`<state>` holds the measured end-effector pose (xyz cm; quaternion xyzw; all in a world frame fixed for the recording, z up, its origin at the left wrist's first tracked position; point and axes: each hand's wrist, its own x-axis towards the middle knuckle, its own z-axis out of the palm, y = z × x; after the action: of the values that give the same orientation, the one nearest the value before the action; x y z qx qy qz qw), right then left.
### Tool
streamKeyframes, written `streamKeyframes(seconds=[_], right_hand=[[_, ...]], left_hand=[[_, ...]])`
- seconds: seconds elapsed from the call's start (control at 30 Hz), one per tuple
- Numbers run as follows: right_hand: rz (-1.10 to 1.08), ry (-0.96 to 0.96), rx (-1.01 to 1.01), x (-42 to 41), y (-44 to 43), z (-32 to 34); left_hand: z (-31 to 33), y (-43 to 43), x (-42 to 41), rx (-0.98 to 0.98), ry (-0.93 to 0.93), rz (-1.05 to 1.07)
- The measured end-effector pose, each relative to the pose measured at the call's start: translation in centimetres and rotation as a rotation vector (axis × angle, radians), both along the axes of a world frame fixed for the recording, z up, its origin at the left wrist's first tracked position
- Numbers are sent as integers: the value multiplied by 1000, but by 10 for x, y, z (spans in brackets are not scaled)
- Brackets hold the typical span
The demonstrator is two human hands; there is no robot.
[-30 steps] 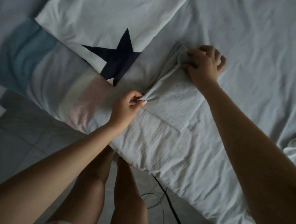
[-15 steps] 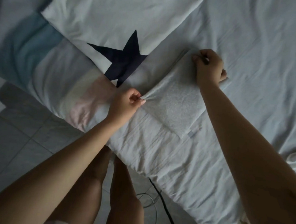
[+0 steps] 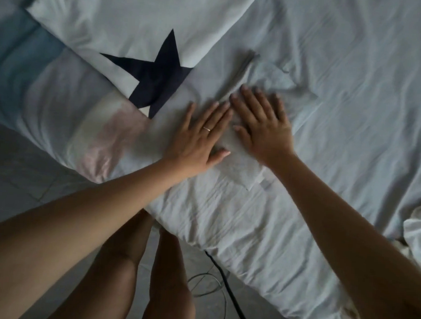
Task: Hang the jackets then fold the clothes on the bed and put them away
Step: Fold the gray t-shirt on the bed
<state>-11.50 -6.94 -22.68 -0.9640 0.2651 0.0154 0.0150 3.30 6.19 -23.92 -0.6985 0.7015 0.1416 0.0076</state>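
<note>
View from above the bed's near edge. My left hand (image 3: pixel 201 137) and right hand (image 3: pixel 265 123) lie palm down and side by side, fingers straight and slightly spread, both pressing flat on the folded grey garment (image 3: pixel 270 77); neither hand pinches or grips anything. A thin ring (image 3: pixel 207 128) sits on one finger of my left hand. The garment rests on the pale bed sheet (image 3: pixel 353 118), close to the mattress edge, its far end showing layered edges beyond my right fingertips and its near corner showing below my right wrist. Just left of it lies a cover with a dark star (image 3: pixel 155 76), over a banded blue, white and pink cover (image 3: pixel 61 98). A white cloth (image 3: pixel 418 226) lies at the right margin. Cables (image 3: pixel 231 299) trail on the floor (image 3: pixel 21 173) beside my legs.
</note>
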Motion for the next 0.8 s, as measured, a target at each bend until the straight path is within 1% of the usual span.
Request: streamKeyframes(seconds=[0.07, 0.13, 0.2, 0.23, 0.3, 0.33, 0.37, 0.4, 0.43, 0.47, 0.5, 0.57, 0.6, 0.63, 0.67, 0.7, 0.73, 0.8], right_hand=[[-119, 91, -1, -8, -31, -2], [-298, 136, 66, -9, -54, 2], [-481, 118, 111, -4, -64, 10], [-521, 76, 91, -2, -65, 15], [-465, -30, 38, -2, -54, 24], [-375, -68, 28, -3, -45, 24], [-262, -70, 23, -7, -36, 21], [-180, -30, 15, -14, -30, 17], [-169, 19, 24, -24, -26, 12], [-235, 47, 44, -34, -25, 8], [-370, 60, 80, -45, -24, 4], [-742, 98, 199, -62, -23, 2], [-887, 88, 243, -67, -20, 5], [-961, 41, 251, -69, -15, 11], [-926, -8, 226, -64, -6, 17], [-842, -64, 188, -56, 5, 24], [-750, -114, 157, -48, 18, 31], [-556, -164, 148, -33, 51, 30]], left_hand=[[-1, -3, 0, -7, 4, 6], [0, -3, -4, -4, -9, 24], [6, -5, -6, 14, -13, 33], [9, -12, -5, 10, -16, 16], [14, -33, -2, 13, -30, -33], [14, -47, 2, 17, -47, -51], [14, -61, 7, 21, -67, -54], [14, -78, 12, 20, -77, -55], [15, -95, 16, 23, -82, -49], [14, -109, 22, 33, -78, -25], [14, -120, 26, 45, -66, 10], [17, -130, 31, 65, -50, 71], [18, -129, 27, 72, -47, 89], [23, -128, 21, 71, -42, 101], [25, -121, 14, 55, -35, 127], [30, -114, 5, 13, -22, 130], [32, -105, -5, -43, -2, 87], [28, -76, -19, -104, 32, -79]])
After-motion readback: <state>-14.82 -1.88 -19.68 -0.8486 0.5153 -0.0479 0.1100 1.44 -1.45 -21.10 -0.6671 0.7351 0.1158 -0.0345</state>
